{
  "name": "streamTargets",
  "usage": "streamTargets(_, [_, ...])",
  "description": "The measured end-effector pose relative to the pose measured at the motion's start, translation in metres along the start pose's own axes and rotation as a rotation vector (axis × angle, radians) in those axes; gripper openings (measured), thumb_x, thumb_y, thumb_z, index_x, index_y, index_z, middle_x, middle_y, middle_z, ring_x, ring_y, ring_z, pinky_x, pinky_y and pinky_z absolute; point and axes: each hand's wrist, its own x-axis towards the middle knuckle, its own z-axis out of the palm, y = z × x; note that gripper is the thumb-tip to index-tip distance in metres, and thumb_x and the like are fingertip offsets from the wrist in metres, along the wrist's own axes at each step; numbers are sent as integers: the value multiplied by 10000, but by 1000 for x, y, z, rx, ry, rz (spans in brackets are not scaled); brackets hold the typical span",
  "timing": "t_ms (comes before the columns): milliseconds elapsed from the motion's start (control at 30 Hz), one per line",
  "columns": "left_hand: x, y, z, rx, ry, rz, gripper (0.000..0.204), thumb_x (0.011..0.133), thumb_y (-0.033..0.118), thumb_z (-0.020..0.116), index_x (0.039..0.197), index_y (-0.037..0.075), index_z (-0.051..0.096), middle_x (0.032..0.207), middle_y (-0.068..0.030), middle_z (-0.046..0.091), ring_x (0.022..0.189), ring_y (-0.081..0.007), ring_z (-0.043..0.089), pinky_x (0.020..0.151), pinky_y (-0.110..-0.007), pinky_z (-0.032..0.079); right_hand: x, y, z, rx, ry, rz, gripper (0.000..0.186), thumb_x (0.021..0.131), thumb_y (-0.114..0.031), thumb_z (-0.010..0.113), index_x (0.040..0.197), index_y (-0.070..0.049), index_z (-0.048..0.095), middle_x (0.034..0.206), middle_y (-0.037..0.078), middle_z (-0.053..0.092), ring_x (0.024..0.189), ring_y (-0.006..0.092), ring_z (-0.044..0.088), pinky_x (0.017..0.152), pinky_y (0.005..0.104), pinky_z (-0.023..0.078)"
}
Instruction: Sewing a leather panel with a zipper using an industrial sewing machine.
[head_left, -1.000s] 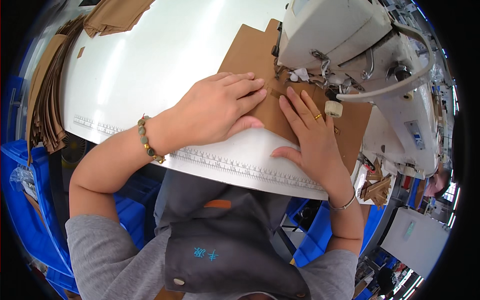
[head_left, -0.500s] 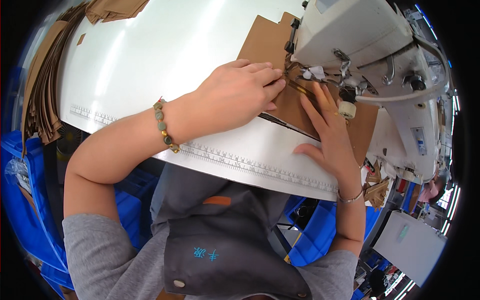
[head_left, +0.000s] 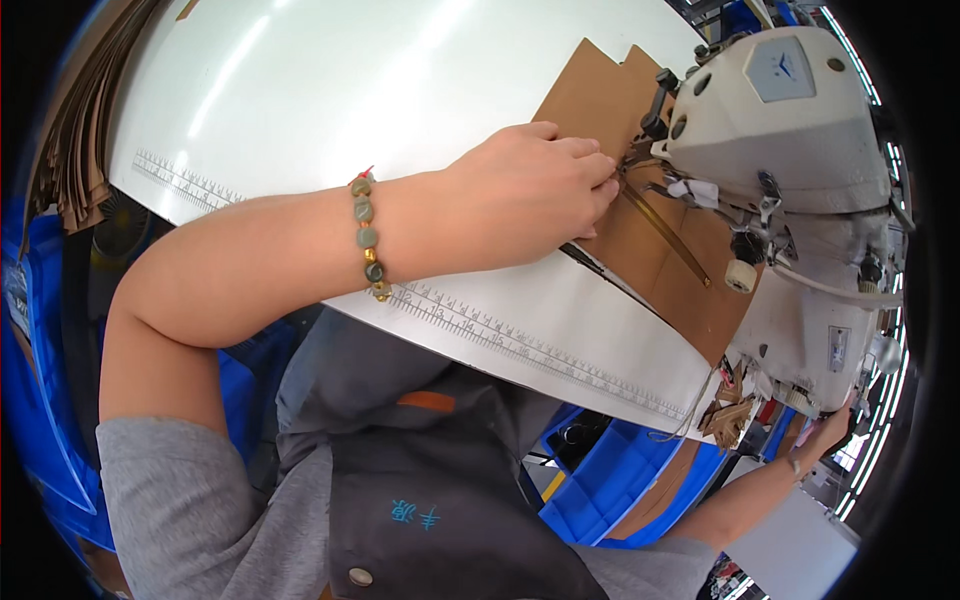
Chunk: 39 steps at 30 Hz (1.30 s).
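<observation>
A brown flat panel (head_left: pixel 690 228), which looks like leather or similar sheet material, lies under the head of a white sewing machine (head_left: pixel 780 125). Along it runs a narrow gold zipper-like strip (head_left: pixel 672 238), passing toward the needle area. My left hand (head_left: pixel 535 195) rests on the panel's near-left edge, fingers extended and lying on it close to the presser foot. Its thumb is mostly hidden. At the far right, my right hand (head_left: pixel 828 432) reaches past the machine's lower right side. Its fingers are too small and partly hidden to read.
Brown strips (head_left: pixel 75 150) hang in a stack off the table's left side. A printed ruler (head_left: pixel 520 345) follows the near edge of the white table (head_left: pixel 300 90). Brown scraps (head_left: pixel 730 415) sit by the machine base. Blue bins (head_left: pixel 620 480) stand below.
My right hand has left the panel and moved far right, beside the machine. My left hand stays on the panel by the presser foot. The whole view has shifted, uncovering more of the gold strip.
</observation>
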Motion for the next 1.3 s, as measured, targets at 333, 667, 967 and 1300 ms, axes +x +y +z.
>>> streamTargets(333, [2, -1, 5, 55, 25, 43, 443, 938, 325, 728, 1242, 3, 719, 1301, -103, 692, 1295, -232, 623, 1062, -358, 518, -91, 25, 19, 25, 123, -284, 575, 1088, -428, 534, 1511, -39, 559, 1368, 140, 642, 1134, 244, 666, 869, 317, 570])
streamTargets(667, [-1, 1, 3, 71, 5, 51, 400, 924, 311, 729, 1200, 21, 743, 1112, -40, 698, 1149, -174, 643, 911, -306, 526, -51, 30, 1, -190, 95, -191, 582, 1096, -412, 492, 1436, 50, 590, 1426, 179, 642, 1224, 276, 606, 1028, 373, 487])
streamTargets(967, [0, 1, 2, 67, -27, 50, 395, 943, 309, 710, 1193, 4, 737, 1117, -51, 694, 1158, -194, 644, 929, -325, 524, -69, 59, 31, -92, 181, -391, 446, 1072, -277, 547, 1406, 14, 601, 1368, 177, 644, 1106, 270, 654, 926, 370, 571])
streamTargets(1300, [4, 4, 2, 106, 52, 85, 454, 933, 307, 731, 1263, -2, 685, 1248, -92, 687, 1238, -235, 637, 1026, -353, 528, -159, 20, 41, -164, 498, -492, 429, 1081, -270, 481, 1133, 99, 695, 1143, 190, 741, 1051, 285, 694, 930, 404, 553])
